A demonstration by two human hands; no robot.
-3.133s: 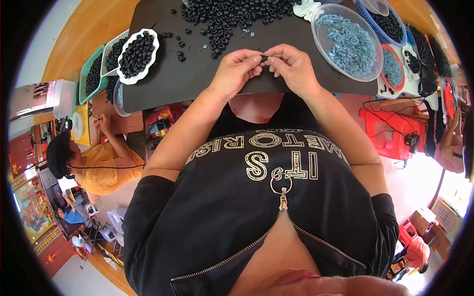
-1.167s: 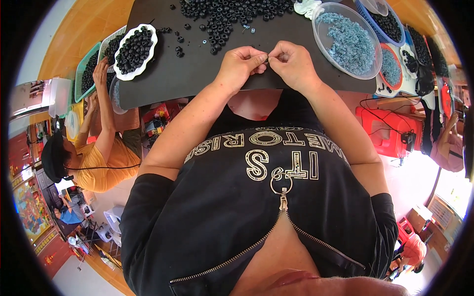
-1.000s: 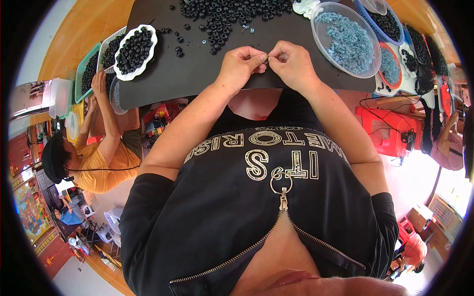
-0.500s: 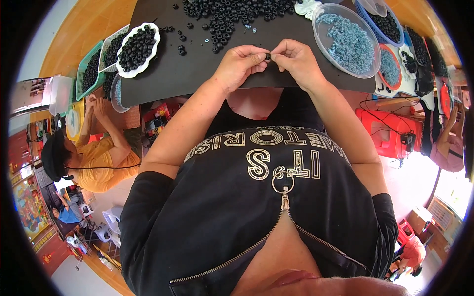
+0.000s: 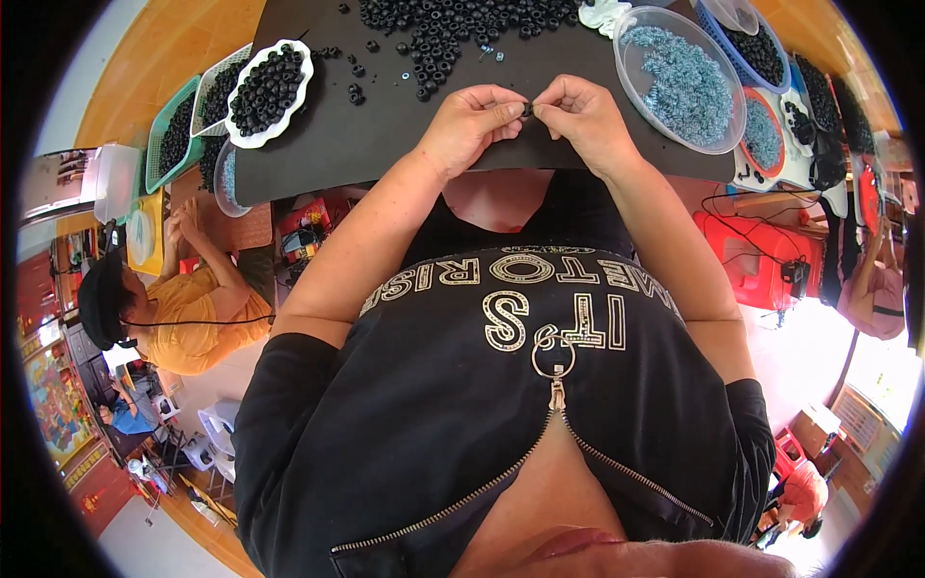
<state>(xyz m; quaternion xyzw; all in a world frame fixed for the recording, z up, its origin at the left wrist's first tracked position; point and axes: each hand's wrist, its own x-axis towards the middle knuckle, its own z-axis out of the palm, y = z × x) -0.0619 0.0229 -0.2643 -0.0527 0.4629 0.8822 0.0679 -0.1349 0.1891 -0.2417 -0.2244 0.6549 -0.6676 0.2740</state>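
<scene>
Above the near part of the dark tabletop, my two hands meet fingertip to fingertip. Between them is a small black ring-like piece, mostly covered by fingers. My left hand pinches it between thumb and index finger. From the other side, my right hand has its thumb and index finger closed at the same piece. Beyond my hands lies a loose heap of small black round pieces with holes, and a few tiny pale blue pieces lie by its near edge.
A white scalloped dish of black pieces stands left, beside green and white baskets. At right are a clear tub of pale blue pieces and a blue basket. A person in yellow sits at left, another in pink at right.
My hands stay together on the small black piece, shifted only slightly. The person in yellow at left has brought their hands lower and closer together.
</scene>
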